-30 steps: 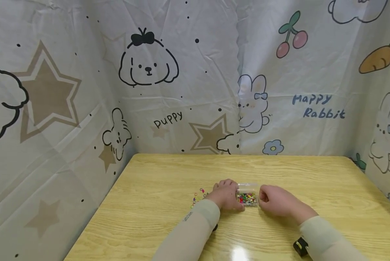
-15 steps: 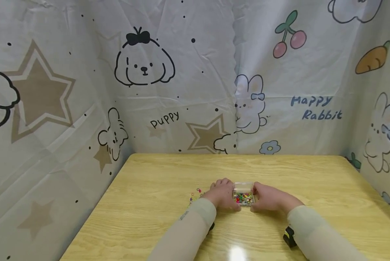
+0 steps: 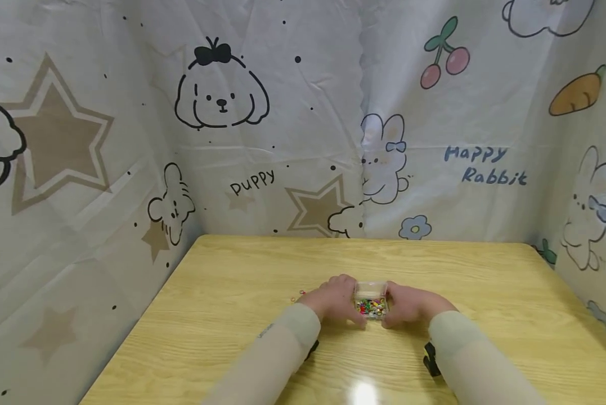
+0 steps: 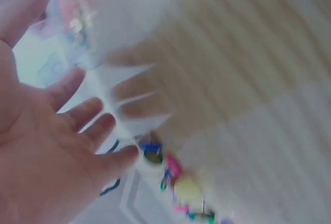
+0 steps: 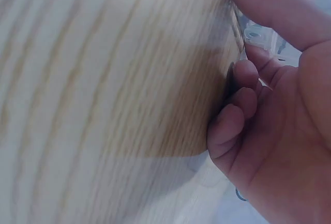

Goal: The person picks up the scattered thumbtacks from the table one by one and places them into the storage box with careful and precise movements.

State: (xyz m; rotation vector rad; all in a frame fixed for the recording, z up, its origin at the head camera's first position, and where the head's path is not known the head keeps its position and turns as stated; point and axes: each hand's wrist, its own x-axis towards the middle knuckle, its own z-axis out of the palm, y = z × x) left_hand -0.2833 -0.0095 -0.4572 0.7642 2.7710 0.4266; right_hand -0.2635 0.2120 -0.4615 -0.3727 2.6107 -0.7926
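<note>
A small clear plastic box (image 3: 371, 288) with its lid raised stands on the table, filled with colourful beads (image 3: 371, 307). My left hand (image 3: 338, 298) lies along the left side of the box, thumb at the front corner. In the left wrist view the fingers of this hand (image 4: 57, 131) are spread and nearly straight, with the blurred box (image 4: 77, 22) near the thumb and forefinger. From the right, my right hand (image 3: 408, 304) pinches the box (image 5: 258, 36) between thumb and forefinger. The other fingers of this hand (image 5: 289, 110) are curled by the tabletop.
Several loose beads (image 4: 173, 167) lie on the wooden table (image 3: 252, 270) beyond the left hand, partly hidden by the forearm in the head view. A printed curtain (image 3: 292, 112) hangs behind and at both sides of the table.
My right hand has come leftward from a loose fist beside the box and taken hold of its right side. The left forearm covers more of the loose beads. The head view has shifted slightly.
</note>
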